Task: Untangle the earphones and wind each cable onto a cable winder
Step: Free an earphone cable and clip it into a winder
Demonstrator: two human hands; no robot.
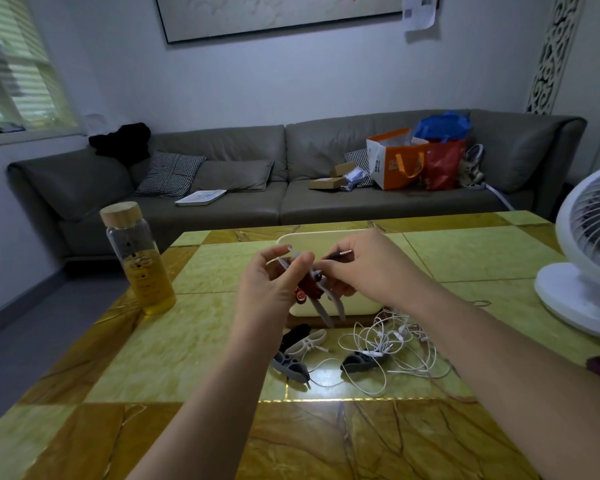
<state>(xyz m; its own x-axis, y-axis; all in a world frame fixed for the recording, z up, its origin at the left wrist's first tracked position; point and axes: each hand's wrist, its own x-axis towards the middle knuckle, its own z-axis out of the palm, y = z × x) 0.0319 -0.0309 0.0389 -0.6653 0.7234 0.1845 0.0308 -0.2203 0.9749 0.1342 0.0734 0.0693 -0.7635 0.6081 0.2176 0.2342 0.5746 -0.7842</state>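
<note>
Forearms (222,393) reach over the table (118,358) — our left hand (274,282) grips a grey cable winder (321,308) wrapped with red earphones (307,289), and our right hand (368,268) pinches their plug (342,252). Winding looks nearly finished. Next we secure the plug, then the white earphones (388,341) — tangled on the table.

a single head-worn camera is looking forward and down from the person's eye level, facing across the counter (187,358) toward the sofa (222,202) along the far wall. it is sitting close over the near counter edge, so both forearms are reaching in from the bottom of the frame, with the left grip (271,282) and right grip (364,268) meeting near the middle. the wide lens is bowing the edges, taking in the bottle (136,258) at left and the fan (589,251) at right.
</note>
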